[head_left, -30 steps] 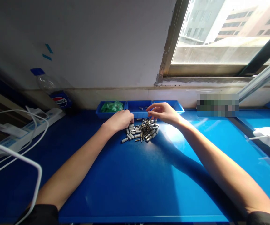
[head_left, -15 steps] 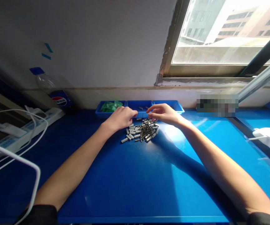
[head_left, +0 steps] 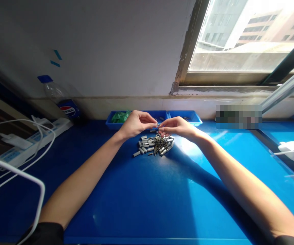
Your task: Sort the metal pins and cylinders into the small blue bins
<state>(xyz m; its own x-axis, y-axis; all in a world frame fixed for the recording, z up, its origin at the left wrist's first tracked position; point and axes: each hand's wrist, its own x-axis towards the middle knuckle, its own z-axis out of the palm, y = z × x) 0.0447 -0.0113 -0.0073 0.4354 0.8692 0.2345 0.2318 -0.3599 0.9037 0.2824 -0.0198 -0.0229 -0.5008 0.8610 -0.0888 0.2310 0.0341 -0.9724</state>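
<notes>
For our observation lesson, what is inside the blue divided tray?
The blue divided tray holds green plastic at left, small pieces farther right. The left hand and right hand cover parts; what lies behind them cannot be seen.

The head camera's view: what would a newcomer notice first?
Probably the left hand and right hand, nearly meeting mid-picture beside a heap of small metal pieces on the blue table. Next, the bright window at upper right and the blue-capped bottle by the wall at left.
</notes>
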